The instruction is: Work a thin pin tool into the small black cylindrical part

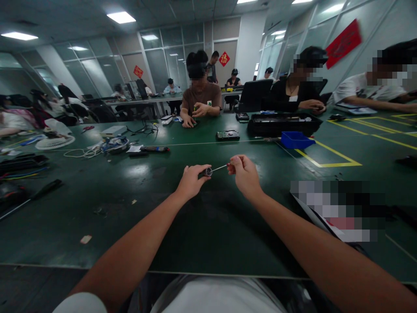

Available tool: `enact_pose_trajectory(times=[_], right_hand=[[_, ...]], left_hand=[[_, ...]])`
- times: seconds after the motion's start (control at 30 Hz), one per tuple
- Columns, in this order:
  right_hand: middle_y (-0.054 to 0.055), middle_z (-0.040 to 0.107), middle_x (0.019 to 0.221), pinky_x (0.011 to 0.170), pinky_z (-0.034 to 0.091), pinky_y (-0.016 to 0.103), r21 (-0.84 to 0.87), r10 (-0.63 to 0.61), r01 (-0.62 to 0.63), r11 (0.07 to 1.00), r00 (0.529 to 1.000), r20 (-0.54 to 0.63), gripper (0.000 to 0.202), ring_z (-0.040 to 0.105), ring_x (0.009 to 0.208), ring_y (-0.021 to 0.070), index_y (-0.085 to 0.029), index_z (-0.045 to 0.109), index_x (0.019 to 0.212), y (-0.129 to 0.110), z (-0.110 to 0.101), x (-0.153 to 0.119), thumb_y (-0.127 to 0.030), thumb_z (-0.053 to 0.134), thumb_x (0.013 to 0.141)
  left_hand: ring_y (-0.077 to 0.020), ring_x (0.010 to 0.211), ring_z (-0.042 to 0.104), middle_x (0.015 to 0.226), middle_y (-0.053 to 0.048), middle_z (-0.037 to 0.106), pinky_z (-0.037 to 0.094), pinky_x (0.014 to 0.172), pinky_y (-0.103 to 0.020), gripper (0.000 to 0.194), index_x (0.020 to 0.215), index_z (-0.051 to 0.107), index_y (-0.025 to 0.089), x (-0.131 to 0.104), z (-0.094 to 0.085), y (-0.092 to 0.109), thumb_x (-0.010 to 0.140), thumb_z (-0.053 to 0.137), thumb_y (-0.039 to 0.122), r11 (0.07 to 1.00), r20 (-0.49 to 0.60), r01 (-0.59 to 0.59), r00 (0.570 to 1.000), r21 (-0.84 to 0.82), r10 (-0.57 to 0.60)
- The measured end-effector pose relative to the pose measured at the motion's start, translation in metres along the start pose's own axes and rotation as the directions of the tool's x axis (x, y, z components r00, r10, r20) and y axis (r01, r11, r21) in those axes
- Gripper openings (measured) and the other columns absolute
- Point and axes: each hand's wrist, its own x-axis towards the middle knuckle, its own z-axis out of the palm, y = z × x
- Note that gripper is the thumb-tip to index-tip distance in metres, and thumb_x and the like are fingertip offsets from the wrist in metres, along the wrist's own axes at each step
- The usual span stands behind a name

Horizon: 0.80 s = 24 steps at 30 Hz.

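Silvery thin rod [219, 168], black cylinder [207, 172], pale round rim

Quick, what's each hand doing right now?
Left hand: closed on a small round-ended part.
Right hand: closed on a thin metal rod that reaches to that part.

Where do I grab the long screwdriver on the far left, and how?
I'd take the screwdriver by its thick black handle, from above and the right: it points that way, while the thin metal shaft points off left.
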Motion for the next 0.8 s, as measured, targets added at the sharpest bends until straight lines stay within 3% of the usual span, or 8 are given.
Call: enact_pose_trajectory(times=[0.33,0.8], right_hand=[[0.002,0.066,0.078,0.064,0.052,0.032,-0.015,-0.028,0.027,1.0,1.0,-0.007,0.026,0.063,0.071,0.0176,-0.025,0.055,0.091,0.0004,0.0004,-0.0015,-0.05,0.048,0.092],[0.005,0.07,0.08,0.068,0.054,0.036,-0.053,-0.071,0.072,0.996,0.997,0.02,0.023,0.067,0.072,0.0193,-0.022,0.061,0.09,-0.0094,-0.0019,-0.0034,-0.044,0.054,0.092]], left_hand=[[-0.0278,0.121,0.057,0.129,-0.006,0.067,0.021,0.116,-0.059,0.042,0.128,0.063,0.03,0.001,0.0042,-0.0044,0.086,0.071,0.032,1.0,0.002,0.028,1.0,-0.005,-0.028],[-0.0281,0.124,0.057,0.131,-0.006,0.066,0.017,0.117,-0.061,0.041,0.126,0.064,0.03,0.0007,0.0029,-0.0055,0.086,0.071,0.031,0.999,-0.024,0.046,0.999,-0.008,-0.046]])
